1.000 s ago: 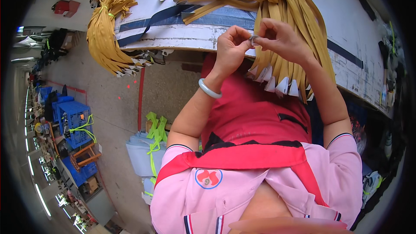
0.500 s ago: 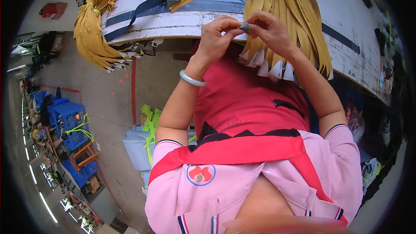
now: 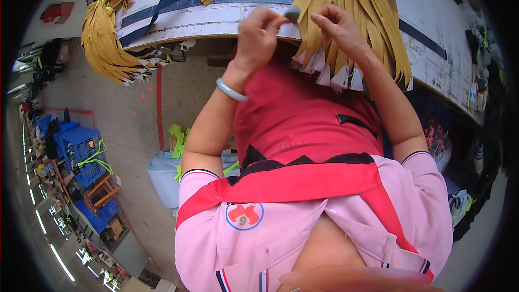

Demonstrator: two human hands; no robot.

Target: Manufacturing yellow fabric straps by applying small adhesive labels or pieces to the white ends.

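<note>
Left hand (image 3: 256,38): I'm seeing it pinching a small dark-grey piece (image 3: 292,14) over the white tabletop (image 3: 432,16)'s near edge.
Right hand (image 3: 341,28): hovering nearby, fingers parted, holding nothing visible.
Flat mustard-yellow fabric strips (image 3: 373,16): draping over that edge, probably leaving their ends reachable.

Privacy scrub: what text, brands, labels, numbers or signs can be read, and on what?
Round badge, pink shirt: a letter-like mark, not copied; dark lettering at its top too small to read.
Red apron: faint pale marks, too blurred to read.
Gold straps: no readable text.
Elsewhere: nothing legible.
</note>
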